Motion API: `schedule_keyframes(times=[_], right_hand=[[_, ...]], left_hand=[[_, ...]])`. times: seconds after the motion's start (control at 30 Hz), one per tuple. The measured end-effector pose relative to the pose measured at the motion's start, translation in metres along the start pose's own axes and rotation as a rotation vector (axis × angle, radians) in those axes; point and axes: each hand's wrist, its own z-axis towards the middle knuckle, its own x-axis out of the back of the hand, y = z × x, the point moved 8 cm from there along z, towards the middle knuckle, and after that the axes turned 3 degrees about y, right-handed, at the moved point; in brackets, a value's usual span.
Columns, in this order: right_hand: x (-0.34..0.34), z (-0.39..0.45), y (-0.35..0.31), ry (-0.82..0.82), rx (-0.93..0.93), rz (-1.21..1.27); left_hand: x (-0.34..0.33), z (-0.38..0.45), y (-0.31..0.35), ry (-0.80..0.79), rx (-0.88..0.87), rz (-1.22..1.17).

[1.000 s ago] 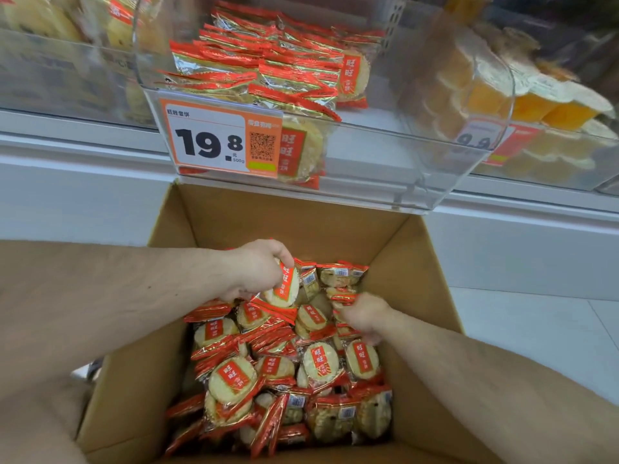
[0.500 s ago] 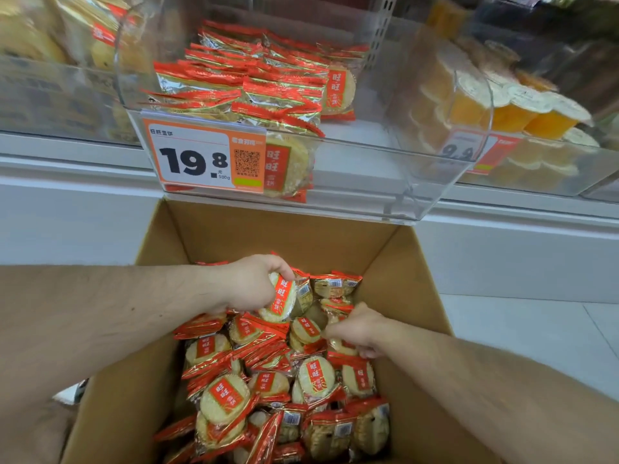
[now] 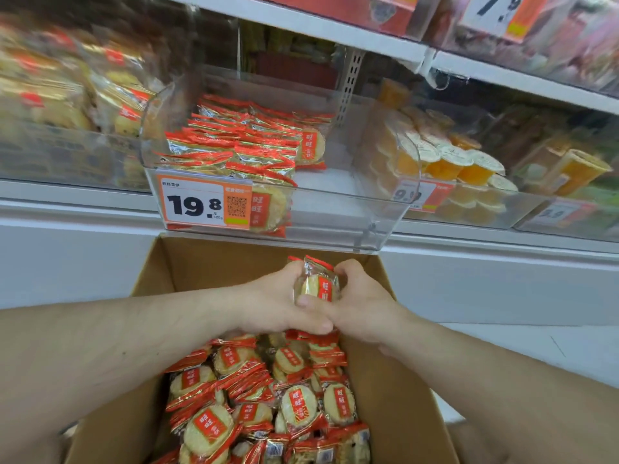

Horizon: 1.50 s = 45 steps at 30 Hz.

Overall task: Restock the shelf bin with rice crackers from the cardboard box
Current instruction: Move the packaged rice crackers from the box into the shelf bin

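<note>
An open cardboard box (image 3: 214, 259) below me holds several red-wrapped rice cracker packs (image 3: 294, 405). Above its far half, my left hand (image 3: 271, 304) and my right hand (image 3: 363, 304) are pressed together, gripping a small bunch of cracker packs (image 3: 318, 284) between them. The bunch is lifted clear of the pile in the box. Straight ahead and higher stands the clear plastic shelf bin (image 3: 375, 229), with rice cracker packs (image 3: 241, 145) stacked on its left side and a 19.8 price tag (image 3: 202, 202) on its front. The bin's right side shows bare bottom.
A neighbouring clear bin (image 3: 67, 145) on the left holds yellow wrapped snacks. Orange jelly cups (image 3: 452, 162) fill the bin to the right. An upper shelf (image 3: 368, 38) with price tags overhangs the bins. White shelf base and pale floor (image 3: 502, 346) lie to the right of the box.
Both hands came together and rose out of the box with a bunch of cracker packs. My view tilted up, showing more of the shelf.
</note>
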Motion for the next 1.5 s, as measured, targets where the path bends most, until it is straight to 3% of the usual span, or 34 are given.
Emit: schedule_keyframes(times=[0.13, 0.27, 0.47, 0.57, 0.63, 0.7, 0.77, 0.9, 1.13, 1.5], right_hand=[[0.022, -0.01, -0.021, 0.095, 0.042, 0.28], [0.058, -0.019, -0.032, 0.273, 0.085, 0.524], [0.062, -0.037, -0.07, -0.028, 0.21, 0.709], [0.076, -0.032, -0.075, 0.002, 0.213, 0.726], [0.103, -0.025, -0.08, 0.144, 0.223, 0.798], [0.134, -0.017, -0.09, 0.341, 0.258, 0.788], [0.157, -0.005, -0.106, 0.485, 0.318, 0.676], [0.156, 0.055, -0.131, 0.54, 0.278, 0.463], [0.121, 0.176, -0.128, 0.286, 0.003, 0.349], [0.11, 0.226, -0.107, 0.462, -0.058, 0.312]], left_hand=[[0.025, -0.012, 0.025, 0.227, -0.126, 0.062], [0.037, -0.026, 0.053, 0.214, -0.248, -0.069], [0.054, -0.042, 0.092, 0.204, -0.42, -0.149], [0.069, -0.048, 0.106, 0.315, -0.496, -0.155], [0.091, -0.057, 0.114, 0.54, -0.565, 0.041], [0.113, -0.065, 0.118, 0.798, -0.607, 0.425], [0.125, -0.061, 0.113, 0.936, -0.56, 0.777], [0.127, -0.04, 0.094, 0.939, -0.419, 1.043], [0.123, -0.033, 0.094, 0.96, -0.499, 1.057], [0.126, -0.03, 0.091, 0.98, -0.524, 1.004]])
